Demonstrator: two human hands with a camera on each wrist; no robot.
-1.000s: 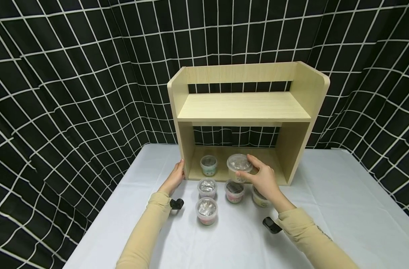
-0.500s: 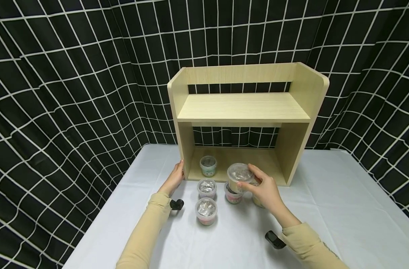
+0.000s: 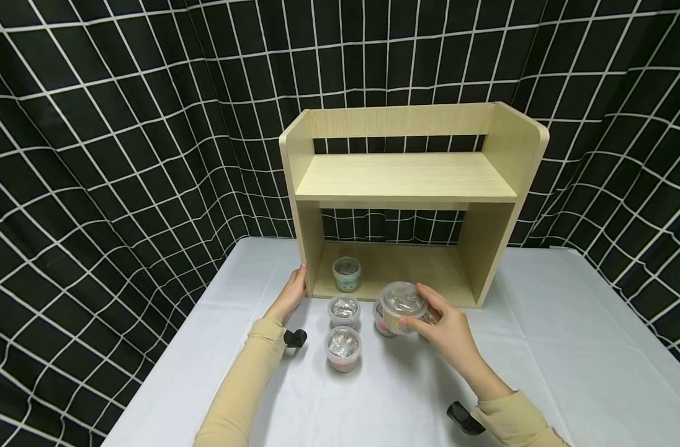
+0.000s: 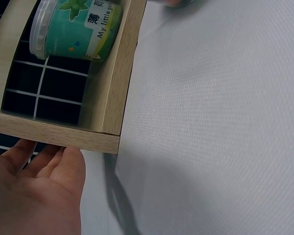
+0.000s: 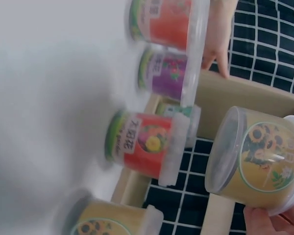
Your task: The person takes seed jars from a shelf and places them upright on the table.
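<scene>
My right hand (image 3: 450, 332) pinches a lidded plastic tub (image 3: 402, 305) between thumb and fingers. In the right wrist view its yellow label shows sunflowers. It is held up in front of the wooden shelf (image 3: 405, 198), partly covering a red-labelled tub (image 5: 148, 142). A second sunflower tub (image 5: 103, 223) stands beside that one, mostly hidden by my right hand in the head view. My left hand (image 3: 290, 295) touches the outer face of the shelf's left side panel, fingers extended along it. A mint-green tub (image 4: 81, 27) stands on the lower board at the left.
Two more tubs stand in a row on the white tablecloth: a purple-labelled tub (image 3: 344, 311) nearer the shelf and an orange-red tub (image 3: 342, 349) nearer me. A black curtain (image 3: 122, 186) with white grid lines surrounds the table (image 3: 569, 347).
My right hand has drawn the held tub back toward me and slightly right, away from the lower board. My left hand stays against the side panel, and the standing tubs have not moved.
</scene>
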